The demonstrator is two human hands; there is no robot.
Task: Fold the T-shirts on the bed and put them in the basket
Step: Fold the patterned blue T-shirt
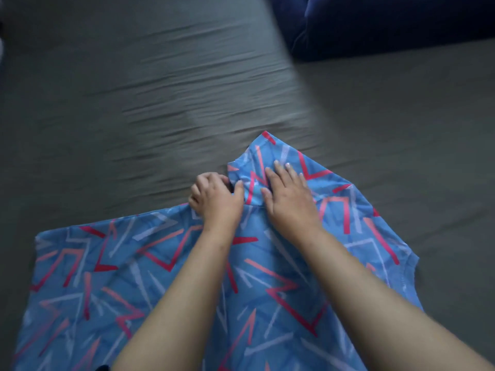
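Note:
A light blue T-shirt (112, 266) with red, pink and white zigzag lines lies spread on the grey bed sheet (160, 84), filling the lower half of the head view. My left hand (214, 196) grips the shirt's far edge with curled fingers, thumb against the cloth. My right hand (288, 195) lies flat on a sleeve that is folded over at the shirt's far side, fingers straight and spread. Both forearms reach over the shirt body. The picture is blurred by motion. No basket is in view.
A dark blue piece of cloth or bedding (388, 25) lies bunched at the far right of the bed. The wrinkled grey sheet stretches away to the left and ahead of the shirt.

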